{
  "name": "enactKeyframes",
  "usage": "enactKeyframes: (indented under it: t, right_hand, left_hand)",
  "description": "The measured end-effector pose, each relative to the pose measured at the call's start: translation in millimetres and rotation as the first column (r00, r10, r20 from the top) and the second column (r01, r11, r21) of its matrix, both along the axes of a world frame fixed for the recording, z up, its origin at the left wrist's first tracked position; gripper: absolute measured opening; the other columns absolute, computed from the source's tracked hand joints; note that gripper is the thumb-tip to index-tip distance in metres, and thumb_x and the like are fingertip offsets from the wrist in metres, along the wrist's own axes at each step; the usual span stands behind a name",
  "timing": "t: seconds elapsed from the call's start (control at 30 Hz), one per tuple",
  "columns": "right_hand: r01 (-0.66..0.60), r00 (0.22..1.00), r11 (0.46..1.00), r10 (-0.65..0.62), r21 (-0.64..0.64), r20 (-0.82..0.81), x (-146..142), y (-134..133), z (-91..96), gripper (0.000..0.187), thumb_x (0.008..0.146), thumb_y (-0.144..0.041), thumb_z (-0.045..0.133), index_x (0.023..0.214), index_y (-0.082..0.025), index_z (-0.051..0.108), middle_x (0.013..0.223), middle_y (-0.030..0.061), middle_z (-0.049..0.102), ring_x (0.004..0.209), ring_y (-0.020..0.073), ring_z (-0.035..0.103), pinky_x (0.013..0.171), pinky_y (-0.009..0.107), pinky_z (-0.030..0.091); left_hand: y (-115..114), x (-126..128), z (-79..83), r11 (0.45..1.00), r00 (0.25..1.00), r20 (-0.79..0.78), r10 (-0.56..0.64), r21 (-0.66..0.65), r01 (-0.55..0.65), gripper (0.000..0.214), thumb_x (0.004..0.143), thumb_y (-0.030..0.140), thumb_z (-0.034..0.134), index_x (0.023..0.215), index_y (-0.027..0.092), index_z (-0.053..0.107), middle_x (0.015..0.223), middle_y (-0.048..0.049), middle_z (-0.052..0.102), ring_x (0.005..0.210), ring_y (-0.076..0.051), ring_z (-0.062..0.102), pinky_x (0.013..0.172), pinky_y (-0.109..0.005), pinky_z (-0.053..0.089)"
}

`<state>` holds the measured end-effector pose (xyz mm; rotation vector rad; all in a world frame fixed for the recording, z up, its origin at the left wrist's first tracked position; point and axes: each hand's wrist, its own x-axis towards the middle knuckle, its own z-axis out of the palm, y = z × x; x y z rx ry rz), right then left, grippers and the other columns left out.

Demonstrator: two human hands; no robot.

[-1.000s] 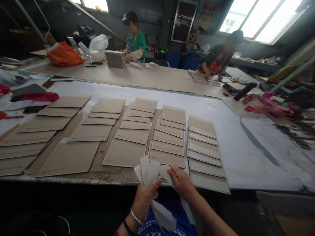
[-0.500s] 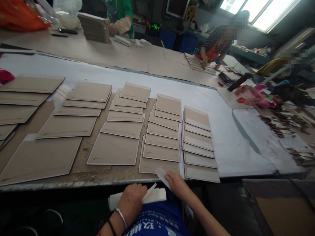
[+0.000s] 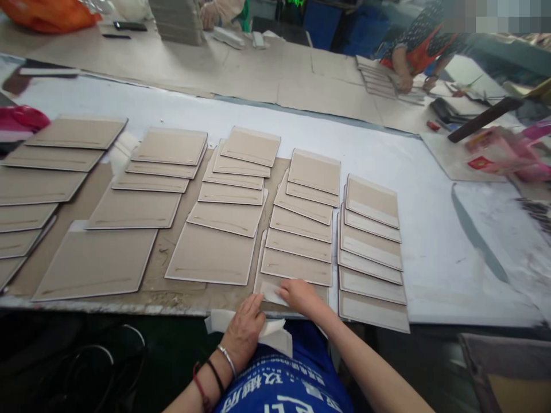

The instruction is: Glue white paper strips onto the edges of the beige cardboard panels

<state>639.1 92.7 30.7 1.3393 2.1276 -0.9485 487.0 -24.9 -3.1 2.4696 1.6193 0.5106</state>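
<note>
My right hand (image 3: 300,295) pinches the right end of a thin white paper strip (image 3: 271,293) at the table's front edge. The strip lies over the near end of the front grey-brown board (image 3: 322,293) in the fourth column. At the strip's left end, my left hand (image 3: 246,322) has its fingertips on the board's front edge. A bundle of white paper strips (image 3: 278,339) is tucked under that hand, its thumb side hidden. Just behind the strip, an overlapping board (image 3: 297,267) carries a thin brown streak along its near edge.
More boards lie overlapped in columns to the left, such as a large board (image 3: 99,261). On the right is a column of boards with white bands (image 3: 372,284). Across the table, a co-worker's hands (image 3: 404,80) handle slats; a tall board stack (image 3: 176,20) stands far left.
The strip has gone from hanging off the table edge to lying on the front board. My left hand has moved up to the edge beside it, and the view has tilted down.
</note>
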Motion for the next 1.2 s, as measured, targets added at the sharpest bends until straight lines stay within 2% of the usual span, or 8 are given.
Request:
enactKeyframes:
  t: [0.37,0.63,0.9,1.2]
  right_hand:
    - [-0.043,0.998,0.999,0.042,0.015,0.039,-10,5,0.8,0.028,0.086,-0.036,0.042,0.089,-0.022,0.066,0.091,0.0094,0.069,0.089,0.0243,0.062,0.07,0.031,0.044]
    - [-0.072,0.996,0.997,0.071,0.026,0.047,-12,4,7.4,0.031,0.087,-0.038,0.04,0.092,-0.021,0.066,0.091,0.0105,0.069,0.09,0.0245,0.063,0.071,0.031,0.045]
    - [-0.089,0.994,0.995,0.086,0.038,0.071,-17,6,5.4,0.03,0.087,-0.037,0.04,0.094,-0.021,0.065,0.092,0.0111,0.069,0.09,0.0246,0.063,0.072,0.032,0.046]
    - [-0.085,0.993,0.995,0.081,0.056,0.081,-19,4,6.0,0.03,0.087,-0.037,0.041,0.095,-0.02,0.065,0.093,0.0118,0.068,0.09,0.024,0.063,0.073,0.031,0.046]
  left_hand:
    - [-1,-3,-1.8,0.998,0.998,0.045,0.031,0.054,-0.034,0.024,0.08,0.003,0.038,0.069,0.012,0.057,0.107,-0.0162,0.058,0.103,-0.024,0.053,0.085,-0.037,0.051]
    - [-12,-16,-1.9,0.999,0.999,0.044,0.009,0.035,-0.01,0.025,0.083,0.007,0.035,0.086,0.011,0.059,0.098,-0.014,0.06,0.098,-0.023,0.054,0.082,-0.038,0.053]
    - [-9,-14,-1.9,0.998,0.997,0.072,0.022,0.06,-0.026,0.027,0.083,0.004,0.033,0.076,0.011,0.058,0.106,-0.0155,0.059,0.105,-0.023,0.053,0.086,-0.037,0.051]
    - [-4,-11,-4.8,1.0,0.999,0.046,-0.002,0.012,0.001,0.028,0.079,0.0,0.034,0.071,0.013,0.057,0.115,-0.0151,0.058,0.113,-0.024,0.05,0.09,-0.037,0.049]
